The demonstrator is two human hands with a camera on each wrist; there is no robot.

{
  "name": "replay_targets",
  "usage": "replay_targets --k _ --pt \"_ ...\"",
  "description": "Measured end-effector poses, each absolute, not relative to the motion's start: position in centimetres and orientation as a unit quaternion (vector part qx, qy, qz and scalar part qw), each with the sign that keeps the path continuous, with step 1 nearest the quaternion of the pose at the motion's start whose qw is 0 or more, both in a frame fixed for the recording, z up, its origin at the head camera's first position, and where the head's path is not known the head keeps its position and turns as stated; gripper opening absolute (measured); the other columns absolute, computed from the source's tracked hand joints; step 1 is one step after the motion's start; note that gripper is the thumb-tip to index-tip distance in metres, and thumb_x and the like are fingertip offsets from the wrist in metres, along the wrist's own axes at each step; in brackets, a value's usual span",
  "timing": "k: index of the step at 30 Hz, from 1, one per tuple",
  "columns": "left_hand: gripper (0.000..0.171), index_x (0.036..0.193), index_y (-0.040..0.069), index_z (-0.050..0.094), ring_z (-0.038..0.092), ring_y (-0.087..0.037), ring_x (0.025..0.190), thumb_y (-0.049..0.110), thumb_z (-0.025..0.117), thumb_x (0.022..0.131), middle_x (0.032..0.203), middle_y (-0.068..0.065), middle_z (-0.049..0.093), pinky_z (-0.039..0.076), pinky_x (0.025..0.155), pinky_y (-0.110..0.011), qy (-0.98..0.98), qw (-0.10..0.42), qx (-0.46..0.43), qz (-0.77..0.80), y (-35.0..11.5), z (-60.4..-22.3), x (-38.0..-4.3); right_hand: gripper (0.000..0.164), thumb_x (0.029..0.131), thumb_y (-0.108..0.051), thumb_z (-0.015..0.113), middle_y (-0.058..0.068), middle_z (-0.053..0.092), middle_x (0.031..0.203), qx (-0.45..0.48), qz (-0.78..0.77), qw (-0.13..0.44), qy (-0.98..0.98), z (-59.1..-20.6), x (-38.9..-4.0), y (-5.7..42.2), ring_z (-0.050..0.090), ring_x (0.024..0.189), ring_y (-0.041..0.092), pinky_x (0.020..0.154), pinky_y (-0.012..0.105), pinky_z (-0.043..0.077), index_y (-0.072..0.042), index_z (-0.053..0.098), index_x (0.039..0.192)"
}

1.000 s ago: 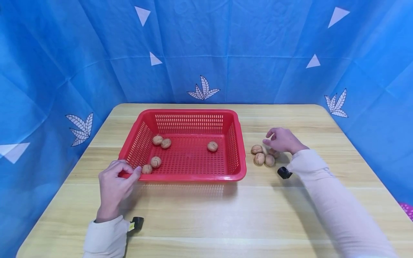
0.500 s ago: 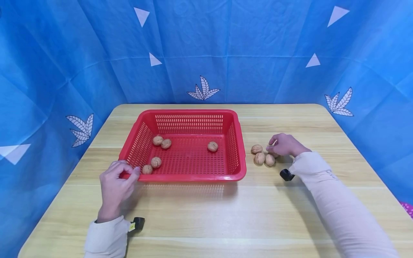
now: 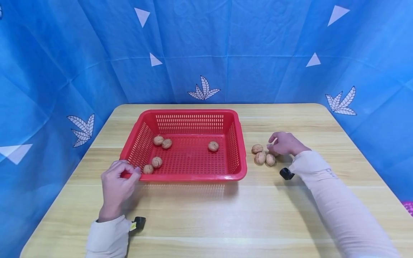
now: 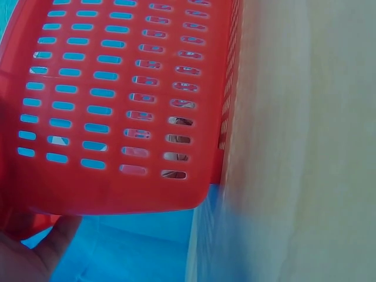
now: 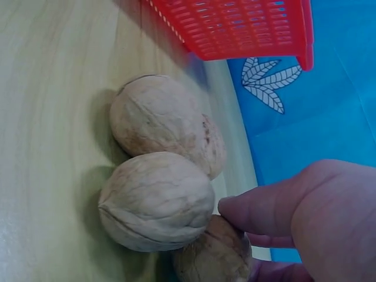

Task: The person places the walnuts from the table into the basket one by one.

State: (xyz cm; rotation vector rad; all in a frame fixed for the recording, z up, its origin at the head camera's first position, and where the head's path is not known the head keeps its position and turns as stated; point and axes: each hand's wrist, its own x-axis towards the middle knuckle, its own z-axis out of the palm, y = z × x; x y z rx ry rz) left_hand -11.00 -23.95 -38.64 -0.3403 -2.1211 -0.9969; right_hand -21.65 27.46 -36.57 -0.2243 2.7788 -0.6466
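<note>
My left hand (image 3: pixel 117 186) grips the near left corner of a red plastic basket (image 3: pixel 193 177), thumb over the rim. In the left wrist view only part of that hand shows, below the slotted basket wall (image 4: pixel 106 188). Several walnuts lie in the basket, one walnut (image 3: pixel 213 146) apart at the right. On the table to the basket's right is a small cluster of walnuts (image 3: pixel 260 158). Over its right side, my right hand (image 3: pixel 285 144) pinches a walnut (image 5: pixel 214 255) between thumb and fingers. That walnut sits against another walnut (image 5: pixel 155 202); its lower part is cut off in the right wrist view.
The basket stands on a light wooden table (image 3: pixel 206 218), left of the middle. A blue curtain (image 3: pixel 258 43) with white triangles and leaf prints hangs behind and on both sides. Each wrist carries a small black camera, such as the right one (image 3: pixel 286 173).
My right hand has come down from above the cluster onto the walnut at its right side, its fingers now around it. My left hand stays on the basket corner.
</note>
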Motion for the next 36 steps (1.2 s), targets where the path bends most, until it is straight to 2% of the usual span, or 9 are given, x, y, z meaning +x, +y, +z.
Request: replay_targets --k 5,12,17,21,29,36 --pt "0.017 0.061 0.004 0.058 0.053 -0.002 0.079 -0.002 0.072 0.068 0.066 -0.009 0.062 0.04 0.072 -0.009 -0.831 0.372 -0.125 -0.394 -24.0 -38.8 -11.0 0.034 0.09 -0.021 0.063 0.019 0.065 0.099 -0.076 -0.226 0.139 0.961 -36.2 -21.8 27.5 0.063 0.085 0.029 0.079 0.046 0.049 0.005 0.059 0.112" --pt "0.017 0.061 0.004 0.059 0.053 -0.002 0.079 -0.001 0.072 0.069 0.066 -0.01 0.062 0.04 0.073 -0.009 -0.834 0.366 -0.124 -0.394 -24.1 -38.8 -11.2 0.03 0.088 -0.015 0.064 0.017 0.065 0.092 -0.091 -0.233 0.113 0.962 -35.4 -22.0 27.3 0.061 0.069 0.021 0.067 0.038 0.05 0.005 0.06 0.11" --pt "0.016 0.062 0.004 0.059 0.053 -0.003 0.078 -0.002 0.072 0.068 0.067 -0.009 0.062 0.04 0.072 -0.009 -0.83 0.374 -0.128 -0.393 -24.0 -38.8 -11.3 0.018 0.087 -0.014 0.061 0.009 0.067 0.085 -0.11 -0.227 0.079 0.965 -34.9 -22.3 27.1 0.061 0.075 0.024 0.069 0.041 0.049 -0.001 0.068 0.097" --pt "0.017 0.061 0.005 0.058 0.051 -0.003 0.075 -0.003 0.072 0.067 0.067 -0.008 0.062 0.039 0.068 -0.01 -0.83 0.376 -0.127 -0.392 -24.0 -38.9 -11.2 0.017 0.089 -0.016 0.06 0.007 0.069 0.085 -0.115 -0.23 0.071 0.964 -34.5 -22.3 26.6 0.062 0.081 0.027 0.074 0.044 0.049 -0.004 0.071 0.091" --pt "0.017 0.062 0.005 0.058 0.053 -0.004 0.078 -0.003 0.072 0.068 0.066 -0.008 0.062 0.04 0.072 -0.01 -0.828 0.375 -0.13 -0.395 -24.0 -38.9 -11.2 0.017 0.088 -0.018 0.062 0.004 0.067 0.077 -0.102 -0.256 0.068 0.959 -33.0 -22.4 25.3 0.061 0.068 0.02 0.066 0.037 0.049 -0.003 0.069 0.093" --pt "0.017 0.062 0.004 0.058 0.053 -0.003 0.077 -0.003 0.072 0.068 0.066 -0.008 0.062 0.04 0.072 -0.009 -0.83 0.374 -0.126 -0.394 -24.1 -38.9 -11.1 0.022 0.087 -0.019 0.069 0.012 0.066 0.089 -0.118 -0.249 0.05 0.96 -32.0 -22.8 24.3 0.059 0.084 0.029 0.077 0.045 0.047 -0.001 0.066 0.099"
